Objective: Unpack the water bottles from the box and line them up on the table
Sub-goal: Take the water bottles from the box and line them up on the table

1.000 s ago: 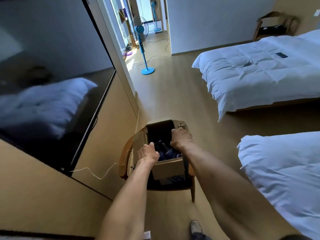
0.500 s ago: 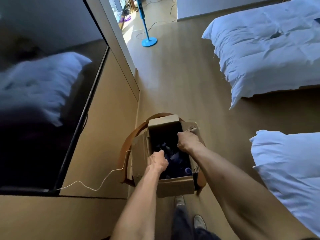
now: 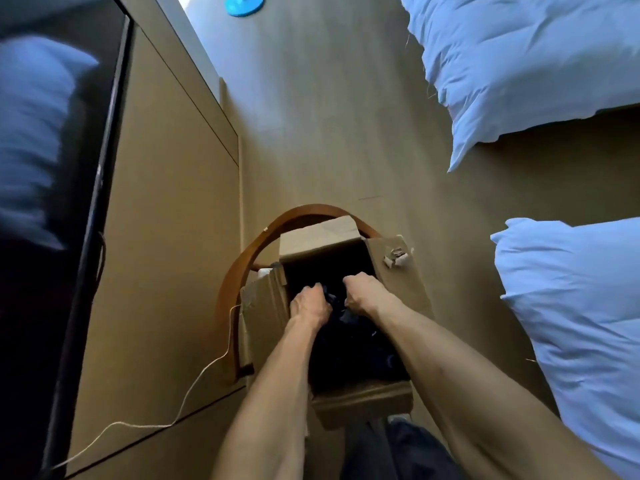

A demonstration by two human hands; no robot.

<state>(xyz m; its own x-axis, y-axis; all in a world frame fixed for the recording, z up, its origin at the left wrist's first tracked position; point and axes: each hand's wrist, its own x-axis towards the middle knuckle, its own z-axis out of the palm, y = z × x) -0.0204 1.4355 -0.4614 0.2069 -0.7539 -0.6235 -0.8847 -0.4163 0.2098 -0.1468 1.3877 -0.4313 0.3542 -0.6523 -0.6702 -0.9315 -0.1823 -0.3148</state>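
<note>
Both hands now deep in the box [image 3: 398, 271] on the chair [image 3: 239, 271], off the rim they held a second ago. Left hand [image 3: 310, 304] and right hand [image 3: 360, 294] curl around dark bottles [image 3: 349, 317], exact grip unclear. First lift-out looks imminent; none unpacked yet.

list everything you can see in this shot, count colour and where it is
cardboard box: 1, brown, flaps open, on the chair at centre
box contents: count unclear, dark bluish, inside the box, too dim to make out
chair: 1, brown wood, curved back, under the box
beds: 2, white bedding, right side
TV screen: 1, black, on the left wall
cable: 1, white, running from lower left toward the chair
fan base: 1, blue, floor at top
floor: wood-tone
left hand: 1, fingers curled, reaching into the box
right hand: 1, fingers curled, reaching into the box
</note>
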